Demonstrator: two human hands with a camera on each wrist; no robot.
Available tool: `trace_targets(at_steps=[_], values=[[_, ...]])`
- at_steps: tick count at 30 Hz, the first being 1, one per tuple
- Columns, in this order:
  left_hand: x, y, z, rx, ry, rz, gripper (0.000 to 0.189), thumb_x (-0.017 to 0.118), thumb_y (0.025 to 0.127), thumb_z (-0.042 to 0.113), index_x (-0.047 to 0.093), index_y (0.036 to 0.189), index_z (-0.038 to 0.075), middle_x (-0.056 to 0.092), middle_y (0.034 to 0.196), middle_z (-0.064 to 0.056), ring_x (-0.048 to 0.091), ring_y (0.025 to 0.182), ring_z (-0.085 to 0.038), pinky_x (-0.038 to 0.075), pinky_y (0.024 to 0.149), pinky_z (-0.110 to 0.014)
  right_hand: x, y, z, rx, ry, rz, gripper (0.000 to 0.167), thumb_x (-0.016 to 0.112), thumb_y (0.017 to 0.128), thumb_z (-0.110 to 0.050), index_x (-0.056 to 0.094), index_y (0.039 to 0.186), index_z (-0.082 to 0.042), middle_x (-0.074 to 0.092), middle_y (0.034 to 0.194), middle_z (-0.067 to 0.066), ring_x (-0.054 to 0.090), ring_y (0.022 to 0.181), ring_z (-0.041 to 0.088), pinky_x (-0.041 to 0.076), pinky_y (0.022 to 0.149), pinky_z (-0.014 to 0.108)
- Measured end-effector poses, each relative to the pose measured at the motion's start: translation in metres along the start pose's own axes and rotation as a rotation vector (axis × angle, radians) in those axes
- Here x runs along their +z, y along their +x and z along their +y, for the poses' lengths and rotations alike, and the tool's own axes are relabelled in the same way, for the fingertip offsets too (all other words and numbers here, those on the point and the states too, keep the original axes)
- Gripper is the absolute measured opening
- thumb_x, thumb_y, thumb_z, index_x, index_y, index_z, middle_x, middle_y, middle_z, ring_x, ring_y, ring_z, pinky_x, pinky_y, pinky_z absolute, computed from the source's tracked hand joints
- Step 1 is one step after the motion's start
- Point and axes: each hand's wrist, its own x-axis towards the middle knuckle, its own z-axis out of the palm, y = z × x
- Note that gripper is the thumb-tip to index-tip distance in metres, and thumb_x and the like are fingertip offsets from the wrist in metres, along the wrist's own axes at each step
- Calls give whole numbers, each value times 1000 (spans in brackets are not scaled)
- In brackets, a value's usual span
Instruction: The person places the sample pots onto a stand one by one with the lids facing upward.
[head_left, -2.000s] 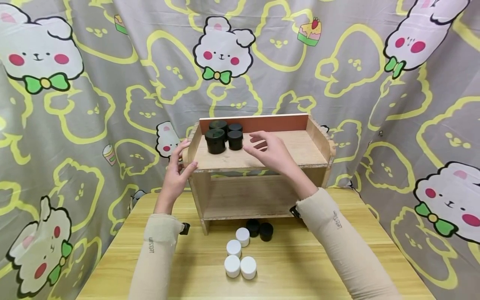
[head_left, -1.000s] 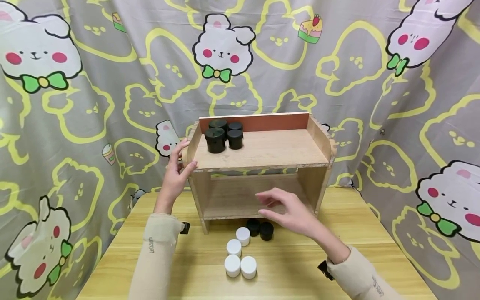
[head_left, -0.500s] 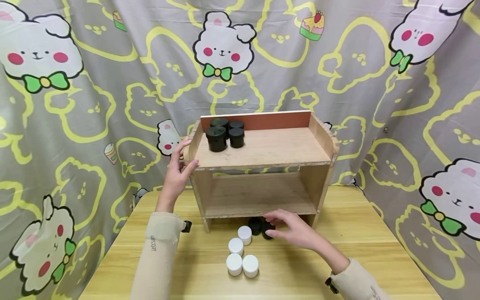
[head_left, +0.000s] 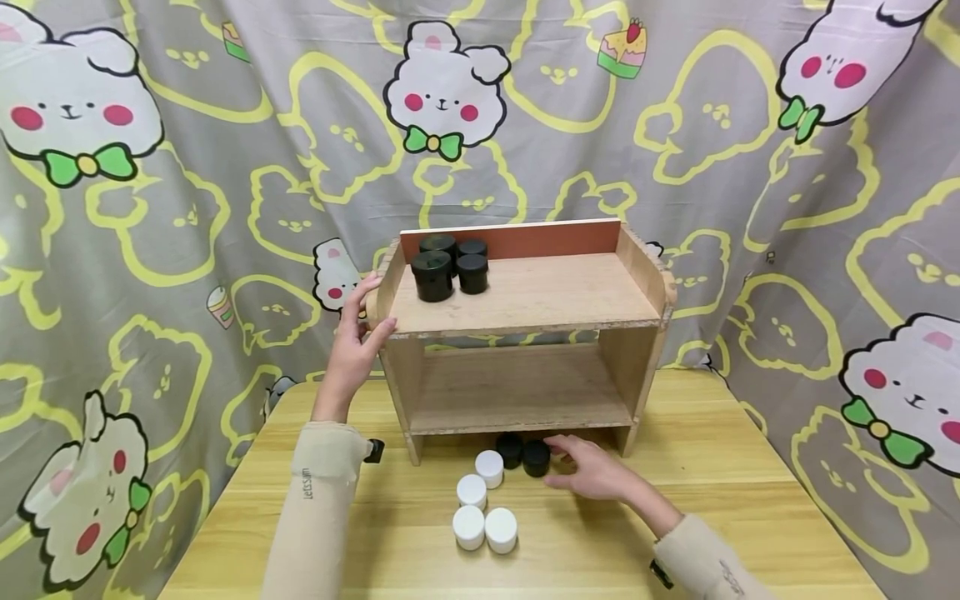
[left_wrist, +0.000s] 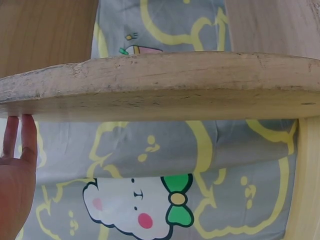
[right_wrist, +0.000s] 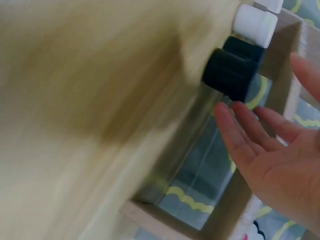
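A small two-tier wooden shelf [head_left: 525, 315] stands on the table. My left hand [head_left: 356, 350] holds its left side panel, the thumb at the front edge and the fingers on the outer side; two of those fingers [left_wrist: 28, 137] touch the panel in the left wrist view. My right hand [head_left: 592, 471] is low over the table with fingers spread and nothing in it. Its fingertips are right beside a black lidded jar [head_left: 536, 458], which is also near them in the right wrist view. Another black jar [head_left: 509, 451] stands to the left, by the shelf's foot.
Several black jars [head_left: 433, 279], two larger and two smaller, sit at the left of the upper tier. Several white jars [head_left: 468, 528] are on the wooden table [head_left: 255, 508] in front. A patterned grey curtain [head_left: 570, 167] hangs behind and at both sides.
My right hand has come down from the upper tier to the black jars on the table, then shifted slightly right. The left hand stays on the side panel; the jars stand as before.
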Motion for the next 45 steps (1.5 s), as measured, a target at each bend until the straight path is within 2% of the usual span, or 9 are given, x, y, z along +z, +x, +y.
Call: trace_targets(at_steps=[4, 7, 12, 20, 25, 29, 36, 45], values=[[0, 1, -1, 9, 0, -5, 62, 61, 102, 5, 35, 158, 14, 26, 170, -3, 50, 116, -28, 49, 83, -25, 7, 6, 6, 38, -10, 46, 65, 81, 90, -29, 56, 142, 2, 66, 131, 22, 64, 117, 39, 51, 98, 55], [0, 4, -13, 16, -11, 0, 63, 62, 102, 6, 36, 158, 19, 27, 169, 2, 52, 114, -31, 50, 80, -25, 11, 10, 9, 62, -10, 62, 65, 82, 89, -29, 58, 141, 2, 67, 129, 20, 64, 117, 38, 50, 98, 56], [-1, 6, -19, 29, -17, 6, 62, 64, 102, 11, 40, 157, 28, 32, 165, 14, 53, 112, -30, 51, 79, -26, 14, 17, 13, 66, 31, 58, 66, 84, 87, -28, 58, 138, 4, 70, 117, 17, 67, 106, 34, 53, 91, 49], [0, 7, -20, 31, -16, 9, 62, 65, 102, 13, 41, 156, 29, 33, 164, 14, 54, 111, -31, 52, 78, -28, 23, 27, 23, 77, 70, 77, 59, 86, 85, -25, 63, 133, 1, 69, 105, 7, 64, 96, 25, 49, 81, 36], [0, 7, -20, 25, -12, 10, 63, 65, 102, 11, 39, 157, 27, 32, 165, 11, 54, 110, -33, 52, 78, -28, 28, 31, 22, 96, 91, 115, 55, 86, 85, -23, 66, 129, 1, 66, 98, 6, 59, 88, 22, 46, 76, 33], [0, 7, -20, 31, -18, 10, 65, 65, 101, 7, 38, 158, 22, 30, 167, 6, 53, 112, -33, 51, 78, -27, 31, 31, 22, 103, 99, 128, 52, 86, 85, -23, 66, 127, 0, 67, 98, 5, 60, 88, 21, 46, 77, 32], [-1, 8, -20, 37, -24, 13, 62, 66, 101, 11, 41, 156, 26, 33, 165, 14, 53, 112, -29, 52, 80, -26, 31, 30, 23, 102, 106, 110, 49, 86, 86, -24, 67, 126, -1, 68, 99, 5, 60, 88, 20, 47, 77, 33], [-1, 7, -21, 34, -12, 19, 62, 65, 101, 11, 41, 156, 26, 33, 165, 15, 52, 115, -25, 51, 82, -27, 32, 31, 25, 89, 110, 78, 46, 85, 87, -25, 68, 124, -5, 68, 99, 4, 61, 89, 20, 47, 77, 32]])
